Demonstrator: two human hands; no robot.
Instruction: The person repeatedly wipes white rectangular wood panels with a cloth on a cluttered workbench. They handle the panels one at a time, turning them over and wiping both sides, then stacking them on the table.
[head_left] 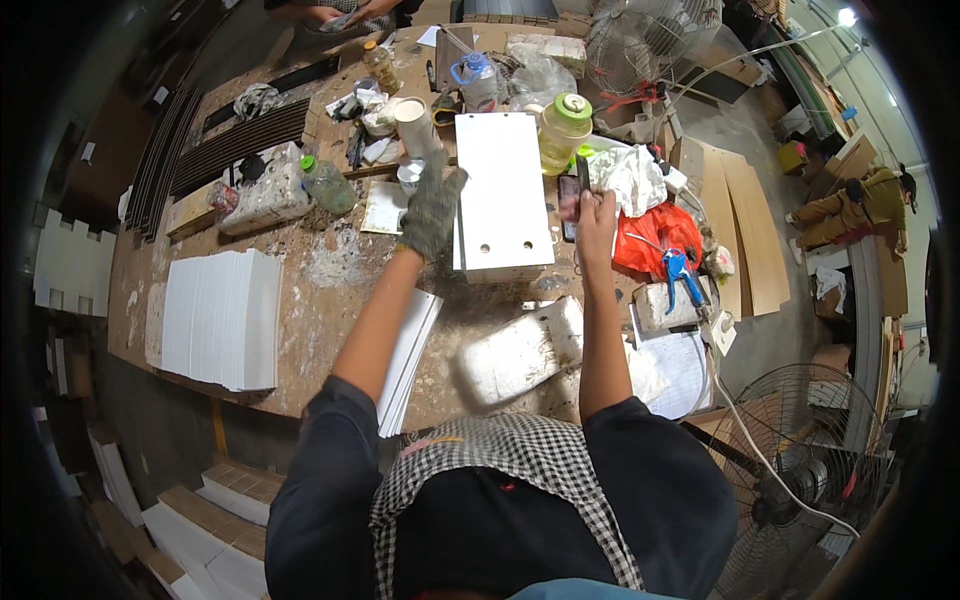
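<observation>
White panel (502, 185) takes centre stage on the stained worktable (312, 345), two holes at its near end, and the gloved left hand (431, 218) is right up at its left edge, though whether those fingers grip or merely press, I can't tell. Across on the other side, the bare right hand (597, 212) has its fingers closed round a slim dark tool (583, 172), with a green-lidded jar (566, 135) just beyond and a red plastic bag (655, 238) near the wrist!
</observation>
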